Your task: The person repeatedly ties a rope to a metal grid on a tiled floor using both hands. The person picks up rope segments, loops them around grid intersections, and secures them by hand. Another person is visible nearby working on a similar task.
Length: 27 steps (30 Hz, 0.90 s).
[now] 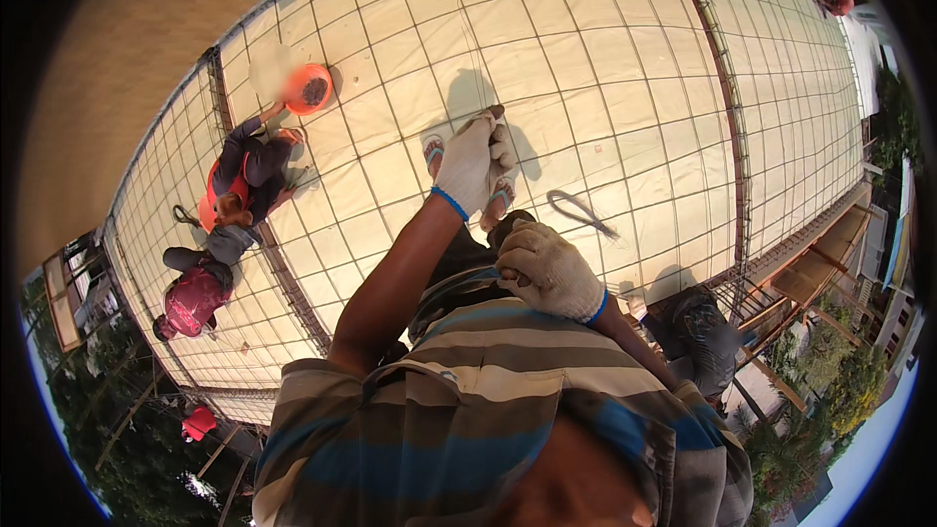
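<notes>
White-gloved left hand (472, 164) well forward

Your gloved left hand (470, 168) reaches out in front of you with its fingers curled, above your sandalled feet (501, 199); what it may grip is unclear. Your right hand (549, 268), gloved too, is bent in near your striped shirt (468, 361), its contents hidden. Below you, a steel grid (597, 98) covers the pale deck (390, 60), and a looped bundle of wire (583, 213) lies on it right of your feet, well in from the deck's edges. Toward the deck's upper left edge, a crouching co-worker (242, 164) holds an orange basin (325, 98) with dark contents.
</notes>
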Motion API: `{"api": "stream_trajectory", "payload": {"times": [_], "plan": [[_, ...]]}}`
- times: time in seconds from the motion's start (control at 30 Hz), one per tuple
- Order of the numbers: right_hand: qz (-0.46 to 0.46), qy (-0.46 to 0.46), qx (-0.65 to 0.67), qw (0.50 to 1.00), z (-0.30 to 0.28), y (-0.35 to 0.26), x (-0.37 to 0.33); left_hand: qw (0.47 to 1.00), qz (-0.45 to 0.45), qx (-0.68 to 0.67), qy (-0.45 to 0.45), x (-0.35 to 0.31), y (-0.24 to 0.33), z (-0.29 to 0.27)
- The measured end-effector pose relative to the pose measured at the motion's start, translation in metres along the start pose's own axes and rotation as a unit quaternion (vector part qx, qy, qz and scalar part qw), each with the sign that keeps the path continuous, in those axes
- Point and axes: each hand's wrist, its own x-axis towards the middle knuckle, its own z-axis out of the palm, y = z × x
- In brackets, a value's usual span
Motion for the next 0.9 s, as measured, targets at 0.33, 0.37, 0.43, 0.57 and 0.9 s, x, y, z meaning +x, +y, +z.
{"api": "stream_trajectory", "payload": {"times": [0.33, 0.37, 0.43, 0.57, 0.9], "plan": [[0.108, 0.056, 0.009, 0.993, 0.012, 0.003, 0.0, 0.978, 0.167, 0.113, 0.046, 0.016, 0.086, 0.011], [0.104, 0.085, -0.013, 0.991, 0.009, 0.0, 0.009, 0.976, 0.176, 0.12, 0.042, 0.015, 0.088, 0.013], [0.097, 0.144, -0.056, 0.983, -0.001, -0.007, 0.034, 0.956, 0.211, 0.201, 0.032, 0.011, 0.093, 0.018], [0.218, 0.348, 0.044, 0.911, -0.019, 0.007, 0.134, 0.89, 0.281, 0.36, -0.015, -0.005, 0.098, 0.019], [0.182, 0.388, 0.002, 0.903, -0.062, -0.009, 0.234, 0.805, 0.335, 0.49, 0.001, -0.026, 0.117, 0.048]]}}
